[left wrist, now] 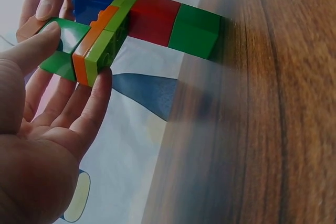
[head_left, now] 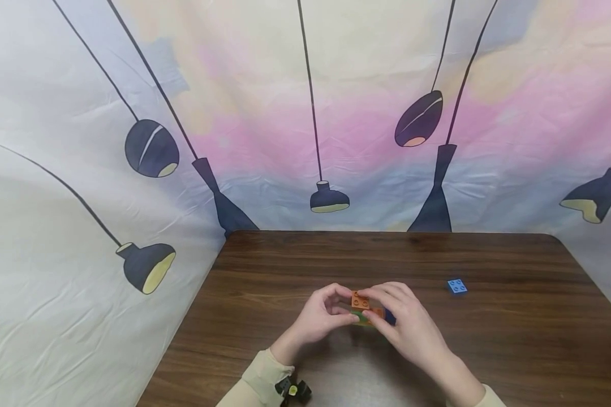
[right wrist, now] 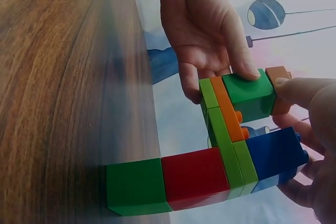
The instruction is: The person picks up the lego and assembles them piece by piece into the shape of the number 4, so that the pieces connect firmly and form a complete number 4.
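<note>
Between both hands is an assembly of toy building bricks. Its stem has a green brick [right wrist: 136,184] at the bottom and a red brick [right wrist: 194,177] above it. Across that lie lime plates [right wrist: 226,142] and an orange plate [right wrist: 228,108]. On one side stands a dark blue brick [right wrist: 278,153], on the other an upper green brick [left wrist: 65,45] topped by an orange-brown brick [head_left: 360,301]. My left hand [head_left: 319,315] grips the upper green brick, thumb on its face and fingers by the plates. My right hand [head_left: 407,319] pinches the orange-brown brick, other fingers near the dark blue one.
A light blue brick [head_left: 457,286], studs up, lies on the brown wooden table [head_left: 514,339] to the right, beyond the right hand. Behind the table hangs a cloth [head_left: 265,113] printed with lamps. A black device [head_left: 292,390] sits at the left sleeve.
</note>
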`<act>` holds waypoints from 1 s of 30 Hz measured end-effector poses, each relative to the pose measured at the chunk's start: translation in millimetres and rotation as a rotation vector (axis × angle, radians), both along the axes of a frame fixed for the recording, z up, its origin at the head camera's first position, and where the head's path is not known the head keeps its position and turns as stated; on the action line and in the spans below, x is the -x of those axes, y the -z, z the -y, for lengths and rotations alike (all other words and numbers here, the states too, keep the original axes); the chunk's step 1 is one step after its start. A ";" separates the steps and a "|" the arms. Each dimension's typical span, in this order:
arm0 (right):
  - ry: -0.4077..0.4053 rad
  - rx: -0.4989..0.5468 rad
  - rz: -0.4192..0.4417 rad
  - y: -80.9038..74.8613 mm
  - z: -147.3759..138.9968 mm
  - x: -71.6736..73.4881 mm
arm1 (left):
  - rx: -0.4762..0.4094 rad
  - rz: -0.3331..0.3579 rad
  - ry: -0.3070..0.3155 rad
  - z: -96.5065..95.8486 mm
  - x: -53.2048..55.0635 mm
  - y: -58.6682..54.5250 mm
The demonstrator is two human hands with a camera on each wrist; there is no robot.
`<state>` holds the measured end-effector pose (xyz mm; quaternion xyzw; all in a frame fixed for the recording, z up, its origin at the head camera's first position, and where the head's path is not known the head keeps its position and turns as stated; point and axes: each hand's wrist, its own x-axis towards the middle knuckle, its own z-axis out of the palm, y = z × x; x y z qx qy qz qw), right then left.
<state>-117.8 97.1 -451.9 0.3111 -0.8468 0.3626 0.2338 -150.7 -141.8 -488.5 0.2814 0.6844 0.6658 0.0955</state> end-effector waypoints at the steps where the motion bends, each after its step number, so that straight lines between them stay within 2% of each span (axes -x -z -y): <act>1: -0.003 0.001 -0.006 0.0 -0.1 0.0 | -0.006 0.001 0.000 -0.1 0.4 0.5; 30: -0.002 -0.056 -0.117 -3.1 -4.6 -0.7 | -0.059 0.029 0.009 -3.7 -1.4 -0.7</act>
